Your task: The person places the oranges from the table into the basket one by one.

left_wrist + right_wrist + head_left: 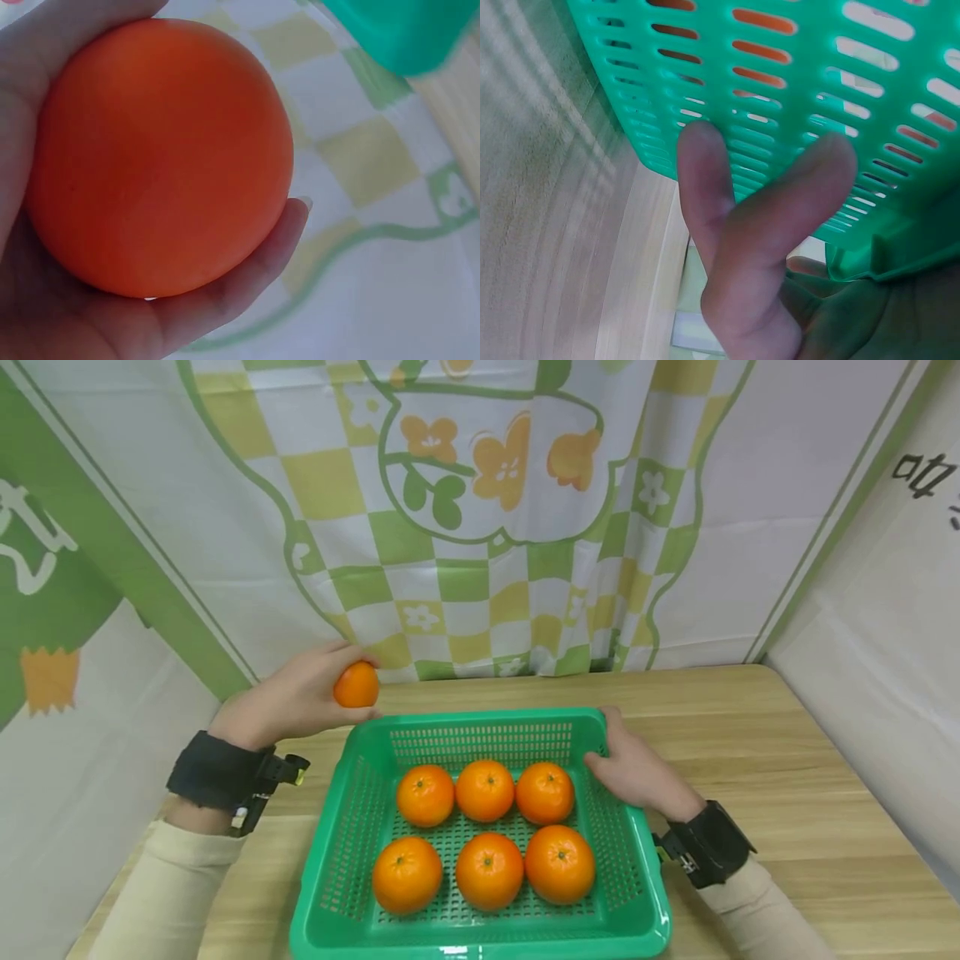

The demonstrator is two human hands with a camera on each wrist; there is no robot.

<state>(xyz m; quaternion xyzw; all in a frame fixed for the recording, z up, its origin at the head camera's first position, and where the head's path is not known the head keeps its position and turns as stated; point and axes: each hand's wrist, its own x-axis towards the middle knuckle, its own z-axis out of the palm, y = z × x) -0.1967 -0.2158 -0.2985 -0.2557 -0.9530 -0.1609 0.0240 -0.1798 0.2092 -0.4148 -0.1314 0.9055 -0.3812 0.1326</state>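
In the head view my left hand (303,693) holds an orange (356,685) above the far left corner of a green plastic basket (480,717). The left wrist view shows this orange (161,157) large, with thumb and fingers curled around its sides. My right hand (637,768) grips the basket's right rim near the far corner, thumb on the inner side. From the right wrist, fingers (705,172) press against the outside of the slotted wall (720,90). Several oranges (487,789) sit inside the basket in two rows, stem ends up.
The basket stands on a light wood-grain table (750,735). A checked, flower-printed curtain (465,585) hangs behind the table's far edge. White cloth panels (885,635) close in the left and right sides.
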